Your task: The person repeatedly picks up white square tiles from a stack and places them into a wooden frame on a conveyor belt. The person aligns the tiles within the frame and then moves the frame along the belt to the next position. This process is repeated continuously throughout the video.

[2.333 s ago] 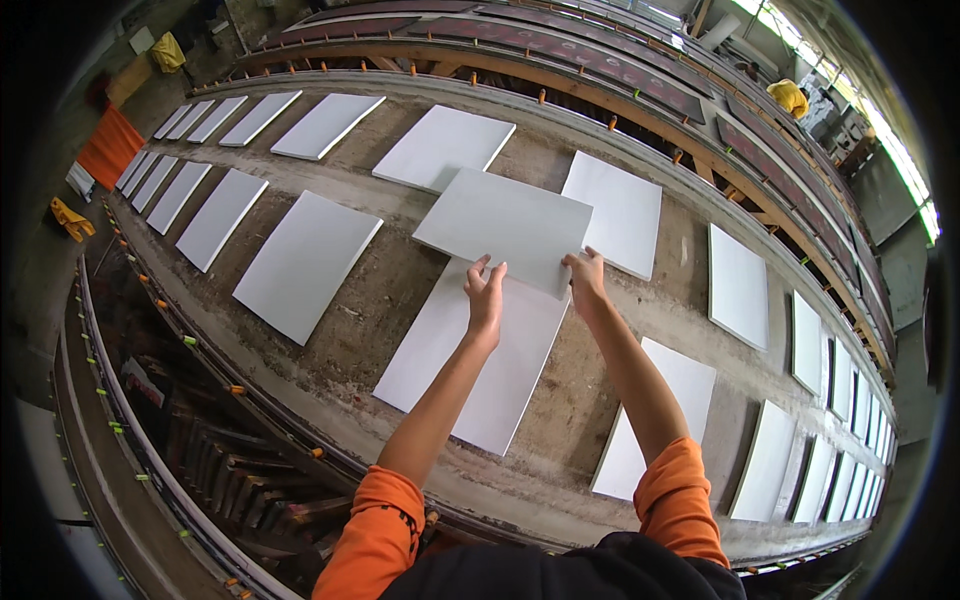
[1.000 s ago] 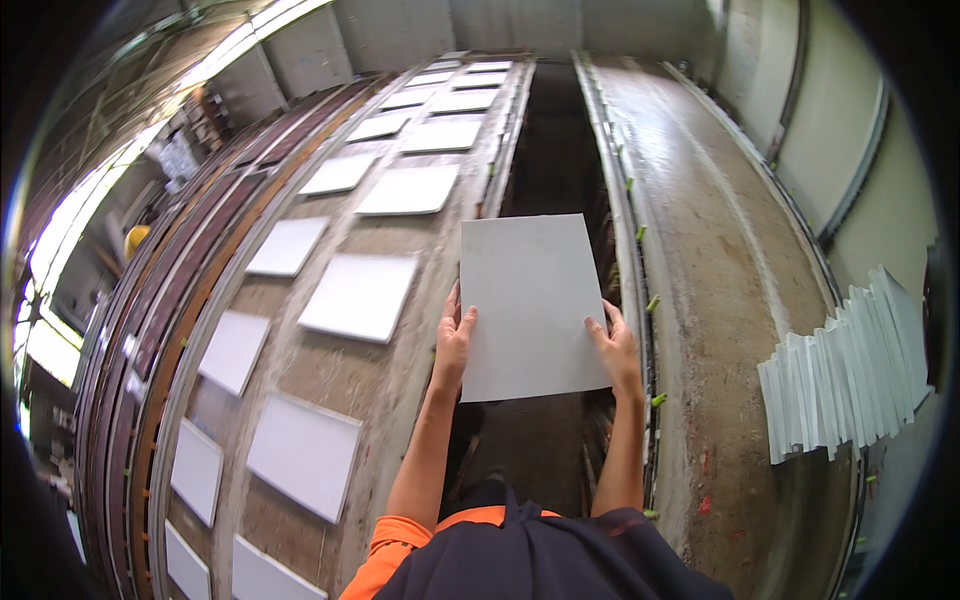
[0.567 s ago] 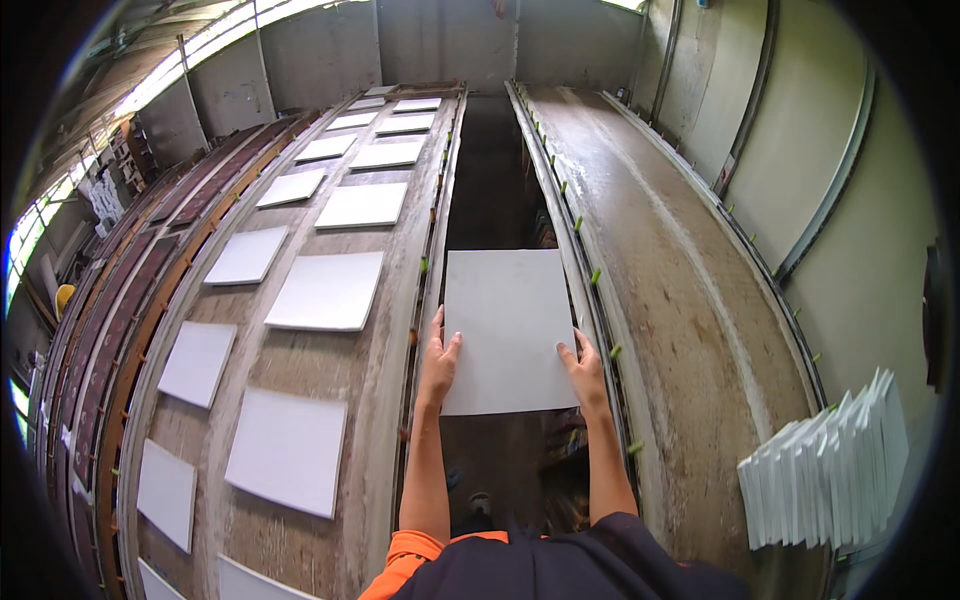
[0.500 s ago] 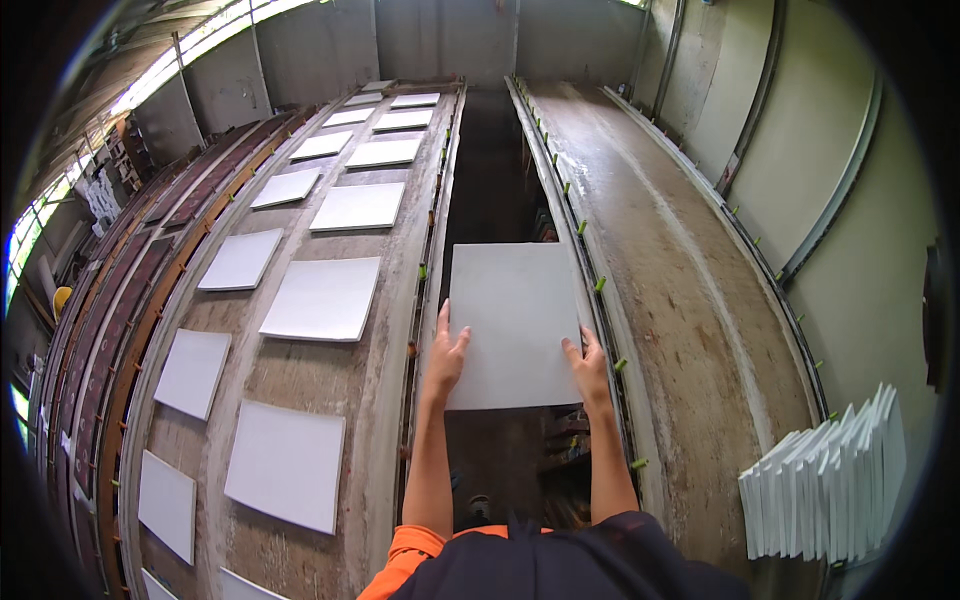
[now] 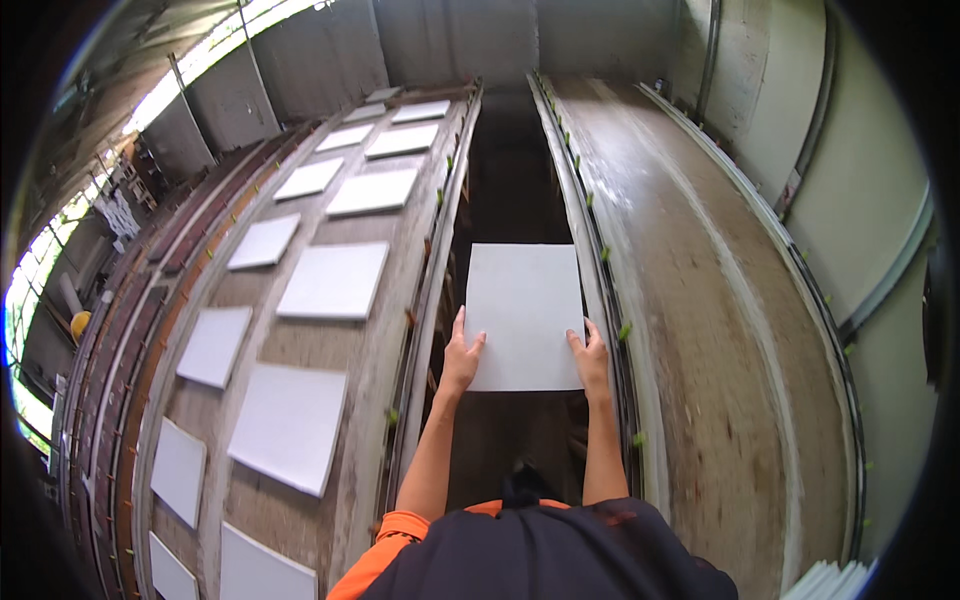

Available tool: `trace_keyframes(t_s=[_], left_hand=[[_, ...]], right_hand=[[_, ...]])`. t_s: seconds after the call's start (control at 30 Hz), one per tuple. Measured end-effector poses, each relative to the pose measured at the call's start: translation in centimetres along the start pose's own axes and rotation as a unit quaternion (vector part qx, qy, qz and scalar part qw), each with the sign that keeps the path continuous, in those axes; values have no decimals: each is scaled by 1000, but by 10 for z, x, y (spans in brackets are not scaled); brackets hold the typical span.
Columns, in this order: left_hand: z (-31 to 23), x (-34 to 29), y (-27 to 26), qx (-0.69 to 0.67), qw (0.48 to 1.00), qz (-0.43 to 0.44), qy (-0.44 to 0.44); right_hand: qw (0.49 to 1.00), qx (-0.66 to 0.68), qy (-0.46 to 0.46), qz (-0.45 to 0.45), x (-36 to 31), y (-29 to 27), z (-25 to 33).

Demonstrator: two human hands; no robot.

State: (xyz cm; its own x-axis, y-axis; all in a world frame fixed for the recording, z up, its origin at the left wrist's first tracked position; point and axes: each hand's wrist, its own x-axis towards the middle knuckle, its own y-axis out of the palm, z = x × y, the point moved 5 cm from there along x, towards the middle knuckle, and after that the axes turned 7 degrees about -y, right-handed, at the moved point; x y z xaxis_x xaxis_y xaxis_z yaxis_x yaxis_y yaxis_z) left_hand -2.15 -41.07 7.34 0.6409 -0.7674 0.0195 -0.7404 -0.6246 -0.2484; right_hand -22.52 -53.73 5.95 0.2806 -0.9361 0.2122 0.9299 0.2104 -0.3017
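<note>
A flat white rectangular panel [image 5: 525, 315], like a blank canvas, is held out in front of me over the dark aisle between two long tables. My left hand [image 5: 463, 355] grips its left edge, thumb on top and fingers around the side. On the opposite edge my right hand [image 5: 591, 357] has the same grip, thumb on the face. The undersides of the fingers are hidden by the panel. Both forearms reach forward from the lower edge.
The left long table [image 5: 245, 340] carries two rows of similar white panels [image 5: 335, 280]. The right table [image 5: 690, 400] has green clips along its rails. A stack of white panels [image 5: 830, 582] shows at its near right corner. Walls stand beyond.
I have moved forward along the aisle with the panel still in both hands. The tables and the panels on them have slid nearer, and the right stack has nearly left the view.
</note>
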Motion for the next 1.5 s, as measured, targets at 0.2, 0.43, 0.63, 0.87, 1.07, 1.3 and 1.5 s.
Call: trace_keyframes(t_s=[0.2, 0.43, 0.63, 0.87, 1.07, 1.3, 1.5], left_hand=[[-5, 146, 3, 73, 992, -82, 65], [-14, 330, 29, -9, 995, -48, 87], [-21, 491, 44, -89, 995, -36, 37], [-42, 644, 62, -83, 995, -30, 42], [-27, 791, 88, -76, 996, -33, 35], [-34, 976, 126, 65, 995, -65, 38], [-63, 1103, 128, 31, 997, -62, -18]], right_hand=[[998, -39, -18, 45, 150, 66, 3], [988, -116, -98, -8, 319, 118, -14], [989, -128, -72, -8, 459, 170, 2], [989, -132, -60, -31, 605, 212, -7], [992, -112, -55, -30, 739, 261, -39], [992, -101, -59, -41, 927, 312, -86], [998, -59, -23, -9, 1052, 351, -55]])
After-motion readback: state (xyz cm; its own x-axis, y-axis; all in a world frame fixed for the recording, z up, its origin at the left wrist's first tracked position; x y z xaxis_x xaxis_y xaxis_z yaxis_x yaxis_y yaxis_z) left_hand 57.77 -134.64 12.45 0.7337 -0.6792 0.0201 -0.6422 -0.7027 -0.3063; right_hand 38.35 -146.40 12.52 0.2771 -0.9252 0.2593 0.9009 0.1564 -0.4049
